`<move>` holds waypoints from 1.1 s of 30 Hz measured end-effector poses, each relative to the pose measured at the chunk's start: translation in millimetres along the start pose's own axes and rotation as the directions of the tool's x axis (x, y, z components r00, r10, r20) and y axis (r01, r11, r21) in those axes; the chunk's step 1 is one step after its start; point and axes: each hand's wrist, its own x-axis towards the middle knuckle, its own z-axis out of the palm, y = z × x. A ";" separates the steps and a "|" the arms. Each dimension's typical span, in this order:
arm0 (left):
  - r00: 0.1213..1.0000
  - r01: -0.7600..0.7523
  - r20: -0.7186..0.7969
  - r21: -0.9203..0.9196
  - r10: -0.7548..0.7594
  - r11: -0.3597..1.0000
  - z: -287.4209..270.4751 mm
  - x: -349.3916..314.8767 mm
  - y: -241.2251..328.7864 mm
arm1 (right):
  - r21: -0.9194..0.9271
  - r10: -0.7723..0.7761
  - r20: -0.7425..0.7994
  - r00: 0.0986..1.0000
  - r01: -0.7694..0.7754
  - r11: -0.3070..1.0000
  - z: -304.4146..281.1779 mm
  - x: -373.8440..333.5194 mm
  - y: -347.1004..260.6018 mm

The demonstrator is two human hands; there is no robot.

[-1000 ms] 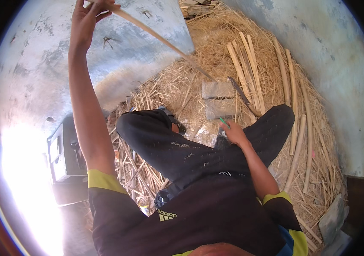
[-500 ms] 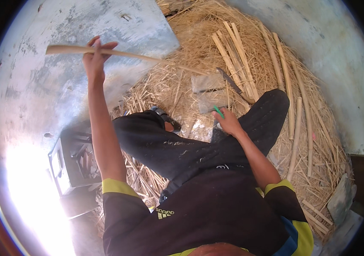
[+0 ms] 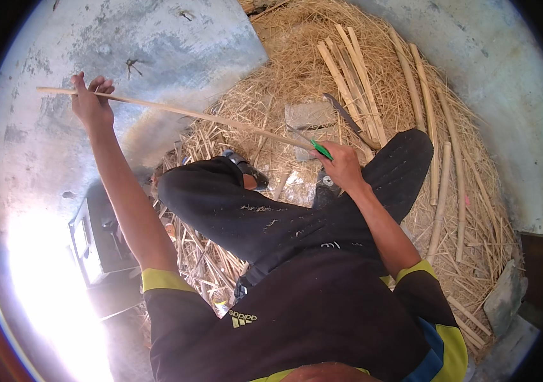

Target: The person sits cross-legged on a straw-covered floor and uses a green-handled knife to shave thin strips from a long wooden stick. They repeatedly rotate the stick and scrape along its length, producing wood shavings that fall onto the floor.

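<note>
Left fingers (image 3: 101, 85) in a pinch on pale strip (image 3: 188, 113), axis aslant toward right hand (image 3: 343, 167).

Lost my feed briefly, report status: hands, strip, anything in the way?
Left hand holding long strip near one end. Right hand gripping green-handled knife, near strip's other end. Possible obstacle: curved blade, lying beyond right hand.

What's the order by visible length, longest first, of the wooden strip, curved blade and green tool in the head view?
1. Wooden strip, clearly longest.
2. Curved blade, handle included.
3. Green tool, shortest, though the right hand may hide part of it.
</note>
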 end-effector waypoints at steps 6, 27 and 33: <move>0.905 -0.005 0.424 0.076 -0.028 0.997 25.1 -39.2 -25.0 | 0.198 0.151 0.241 0.959 -0.201 0.959 -1.7 -2.8 -17.3; 0.826 0.198 0.470 0.275 -0.311 0.941 57.6 -13.3 -169.0 | 0.150 0.168 0.389 0.906 -0.242 0.959 77.7 36.3 36.5; 0.785 0.089 0.539 0.392 -0.307 0.916 71.9 9.8 -174.2 | -0.003 0.485 0.165 0.859 -0.492 0.871 -22.5 68.1 154.8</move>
